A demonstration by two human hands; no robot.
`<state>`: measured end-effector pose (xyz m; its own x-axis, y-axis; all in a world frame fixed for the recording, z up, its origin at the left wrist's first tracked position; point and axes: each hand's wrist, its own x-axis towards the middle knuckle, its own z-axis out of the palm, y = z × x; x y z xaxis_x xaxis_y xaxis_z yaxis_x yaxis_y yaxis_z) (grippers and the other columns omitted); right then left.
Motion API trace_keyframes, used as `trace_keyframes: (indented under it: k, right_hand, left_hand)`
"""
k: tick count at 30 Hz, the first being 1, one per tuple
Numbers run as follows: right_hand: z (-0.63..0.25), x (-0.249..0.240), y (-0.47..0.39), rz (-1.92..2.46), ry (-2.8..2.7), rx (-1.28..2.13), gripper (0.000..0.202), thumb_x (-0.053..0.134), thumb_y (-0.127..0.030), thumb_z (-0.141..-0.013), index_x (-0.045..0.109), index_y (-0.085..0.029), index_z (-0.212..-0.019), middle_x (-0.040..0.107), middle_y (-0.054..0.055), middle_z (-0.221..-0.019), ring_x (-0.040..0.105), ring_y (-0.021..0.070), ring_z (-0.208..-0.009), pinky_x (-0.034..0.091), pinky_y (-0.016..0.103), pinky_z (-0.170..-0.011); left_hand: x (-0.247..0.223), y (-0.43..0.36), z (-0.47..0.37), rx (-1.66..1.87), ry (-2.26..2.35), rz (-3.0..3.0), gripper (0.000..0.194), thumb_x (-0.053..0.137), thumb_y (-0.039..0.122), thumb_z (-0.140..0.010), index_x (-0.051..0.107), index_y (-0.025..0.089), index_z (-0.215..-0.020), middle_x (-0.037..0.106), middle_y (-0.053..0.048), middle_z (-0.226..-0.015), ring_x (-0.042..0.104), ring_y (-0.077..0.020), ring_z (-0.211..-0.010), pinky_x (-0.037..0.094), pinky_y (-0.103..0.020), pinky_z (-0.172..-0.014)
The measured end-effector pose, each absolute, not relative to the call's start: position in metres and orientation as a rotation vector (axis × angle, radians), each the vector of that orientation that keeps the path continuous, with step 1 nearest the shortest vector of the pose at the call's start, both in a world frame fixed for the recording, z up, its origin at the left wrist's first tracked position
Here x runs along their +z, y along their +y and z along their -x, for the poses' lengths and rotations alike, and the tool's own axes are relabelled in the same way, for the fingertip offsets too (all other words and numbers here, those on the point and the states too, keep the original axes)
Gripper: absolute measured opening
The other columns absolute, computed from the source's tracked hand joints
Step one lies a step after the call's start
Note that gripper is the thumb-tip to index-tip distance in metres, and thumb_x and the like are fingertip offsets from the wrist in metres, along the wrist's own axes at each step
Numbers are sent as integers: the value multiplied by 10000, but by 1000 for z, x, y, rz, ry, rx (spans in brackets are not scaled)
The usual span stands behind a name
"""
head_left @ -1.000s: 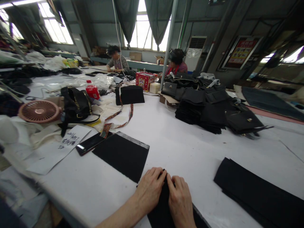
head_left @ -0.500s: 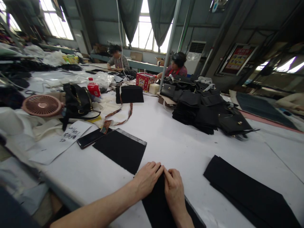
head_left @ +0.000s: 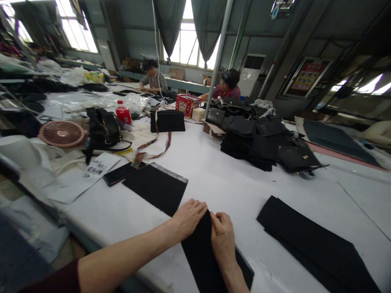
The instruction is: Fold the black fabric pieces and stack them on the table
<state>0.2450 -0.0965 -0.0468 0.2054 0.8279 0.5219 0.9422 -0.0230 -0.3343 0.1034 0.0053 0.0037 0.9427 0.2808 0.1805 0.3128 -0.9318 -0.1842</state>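
Note:
A long black fabric piece [head_left: 198,254] lies on the white table in front of me, its near end running out of the picture. My left hand [head_left: 189,219] is closed at its far left edge, fingers together and pressed on the cloth. At the far right edge of the same piece, my right hand [head_left: 223,234] pinches the cloth between thumb and curled fingers. A grey strip shows along the edge beyond my right wrist. Past my left hand rests a flat black panel [head_left: 157,185] with a grey band along its far edge.
Stacked black pieces [head_left: 317,244] lie on the right. Black bags and panels [head_left: 253,138] are heaped further back. On the left are a phone [head_left: 117,174], a written sheet [head_left: 88,173], a pink fan [head_left: 62,133] and a red bottle [head_left: 123,112]. Two people sit across the table.
My hands have moved slightly apart at the top of the fabric piece, the left one shifting a little left. The whole view has shifted slightly.

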Motion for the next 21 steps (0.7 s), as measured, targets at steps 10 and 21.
trace_keyframes:
  k: [10, 21]
  right_hand:
    - [-250, -50, -110, 1877, -1673, -297, 311, 398, -109, -942, 596, -170, -1174, 536, 78, -909, 483, 204, -854, 443, 352, -769]
    - [-249, -46, -129, 1928, -1668, -319, 359, 400, -51, -903, 583, -155, -1193, 542, 91, -934, 479, 215, -869, 441, 366, -764]
  left_hand:
    - [1, 4, -109, -222, -413, 2903, 413, 527, 186, -860, 479, 116, -1264, 549, -97, -1240, 460, -245, -1118, 310, -373, -966]
    - [-2, -6, -110, -191, -371, 2828, 514, 530, 229, -875, 399, 116, -1359, 524, -131, -1263, 443, -277, -1164, 296, -393, -994]
